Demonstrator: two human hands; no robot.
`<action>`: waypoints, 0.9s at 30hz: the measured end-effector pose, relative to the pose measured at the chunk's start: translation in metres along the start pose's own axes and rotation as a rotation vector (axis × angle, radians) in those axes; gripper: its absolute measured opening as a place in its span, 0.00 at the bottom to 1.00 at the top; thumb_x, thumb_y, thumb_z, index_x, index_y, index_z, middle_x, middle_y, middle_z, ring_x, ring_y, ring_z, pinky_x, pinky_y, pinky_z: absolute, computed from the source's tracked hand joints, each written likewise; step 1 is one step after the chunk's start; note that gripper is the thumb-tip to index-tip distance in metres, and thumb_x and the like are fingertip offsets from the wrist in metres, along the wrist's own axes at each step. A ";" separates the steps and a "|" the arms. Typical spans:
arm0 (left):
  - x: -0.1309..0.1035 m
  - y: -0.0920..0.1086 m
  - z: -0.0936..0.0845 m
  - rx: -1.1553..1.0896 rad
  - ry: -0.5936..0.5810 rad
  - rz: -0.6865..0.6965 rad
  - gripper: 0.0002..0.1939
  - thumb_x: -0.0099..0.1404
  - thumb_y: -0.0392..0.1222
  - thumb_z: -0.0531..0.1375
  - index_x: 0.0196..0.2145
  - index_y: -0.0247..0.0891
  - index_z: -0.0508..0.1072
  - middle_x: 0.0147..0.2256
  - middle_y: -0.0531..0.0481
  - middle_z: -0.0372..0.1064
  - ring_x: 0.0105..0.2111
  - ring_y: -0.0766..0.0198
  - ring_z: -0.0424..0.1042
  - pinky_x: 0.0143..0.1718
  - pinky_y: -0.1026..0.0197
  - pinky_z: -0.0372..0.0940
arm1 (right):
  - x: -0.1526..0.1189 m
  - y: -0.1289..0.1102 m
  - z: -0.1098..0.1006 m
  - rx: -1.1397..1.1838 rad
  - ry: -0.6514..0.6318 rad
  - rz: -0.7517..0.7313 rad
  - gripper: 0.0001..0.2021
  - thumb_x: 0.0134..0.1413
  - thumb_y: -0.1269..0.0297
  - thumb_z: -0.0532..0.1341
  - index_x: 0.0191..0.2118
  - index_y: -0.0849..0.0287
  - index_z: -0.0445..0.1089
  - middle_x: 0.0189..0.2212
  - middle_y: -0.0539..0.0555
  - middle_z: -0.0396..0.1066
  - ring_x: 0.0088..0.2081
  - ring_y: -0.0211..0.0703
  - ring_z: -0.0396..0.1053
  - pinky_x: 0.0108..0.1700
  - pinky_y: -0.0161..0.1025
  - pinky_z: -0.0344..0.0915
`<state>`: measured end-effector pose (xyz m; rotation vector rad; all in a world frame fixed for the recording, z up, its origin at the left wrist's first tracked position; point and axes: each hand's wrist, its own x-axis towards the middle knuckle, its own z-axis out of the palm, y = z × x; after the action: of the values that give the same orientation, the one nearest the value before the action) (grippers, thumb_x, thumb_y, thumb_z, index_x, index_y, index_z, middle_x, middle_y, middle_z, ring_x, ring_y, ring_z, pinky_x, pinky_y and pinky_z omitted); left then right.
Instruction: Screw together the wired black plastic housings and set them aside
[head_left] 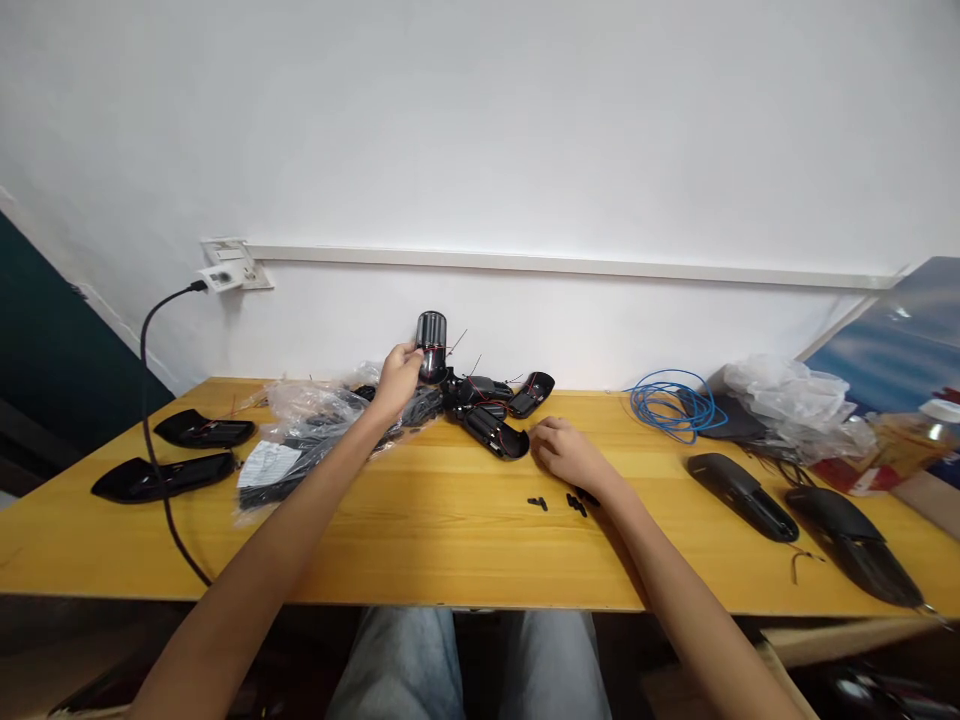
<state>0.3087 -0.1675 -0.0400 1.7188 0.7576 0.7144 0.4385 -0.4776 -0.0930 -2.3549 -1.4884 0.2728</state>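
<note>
My left hand (pixel 402 377) is closed around the side of a glossy black plastic shell (pixel 432 340), upright above the back of the table. Thin red and black wires stick out from it. Below and to its right lies a heap of black shells, among them a curved open shell (pixel 495 434) and a smaller shell with a red wire (pixel 532 394). My right hand (pixel 568 456) rests on the table beside the curved shell, fingers loosely bent and apart, nothing visible in them. Small black pieces (pixel 576 504) lie near its wrist, with another little group (pixel 538 503) to their left.
Plastic-wrapped black parts (pixel 300 450) lie left of centre. Two open black shells (pixel 202 430) sit at the far left, crossed by a black cable (pixel 159 440). On the right are a blue cable coil (pixel 671 405), plastic bags (pixel 787 395) and two closed black casings (pixel 742 495).
</note>
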 end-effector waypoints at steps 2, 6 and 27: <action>-0.009 -0.001 0.005 -0.124 -0.040 -0.046 0.12 0.75 0.42 0.54 0.52 0.37 0.71 0.48 0.38 0.79 0.46 0.52 0.81 0.47 0.49 0.79 | 0.000 0.004 0.001 0.026 0.005 -0.032 0.16 0.71 0.72 0.55 0.52 0.61 0.80 0.51 0.62 0.78 0.54 0.50 0.73 0.61 0.41 0.66; -0.032 0.000 0.015 -0.580 -0.170 -0.223 0.13 0.66 0.41 0.67 0.47 0.38 0.75 0.43 0.43 0.80 0.37 0.57 0.79 0.40 0.55 0.77 | -0.001 0.009 0.000 0.077 0.000 -0.105 0.11 0.70 0.66 0.62 0.51 0.60 0.81 0.51 0.62 0.78 0.54 0.52 0.73 0.61 0.43 0.68; -0.085 -0.033 0.037 0.407 -0.035 0.936 0.29 0.71 0.32 0.65 0.67 0.41 0.69 0.60 0.40 0.78 0.60 0.46 0.76 0.63 0.40 0.70 | 0.009 -0.038 -0.050 0.943 0.152 -0.074 0.15 0.63 0.44 0.73 0.42 0.49 0.81 0.73 0.54 0.65 0.73 0.55 0.63 0.77 0.57 0.56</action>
<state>0.2799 -0.2479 -0.0889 2.4675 0.0100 1.1968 0.4279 -0.4635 -0.0320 -1.5192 -1.0296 0.6015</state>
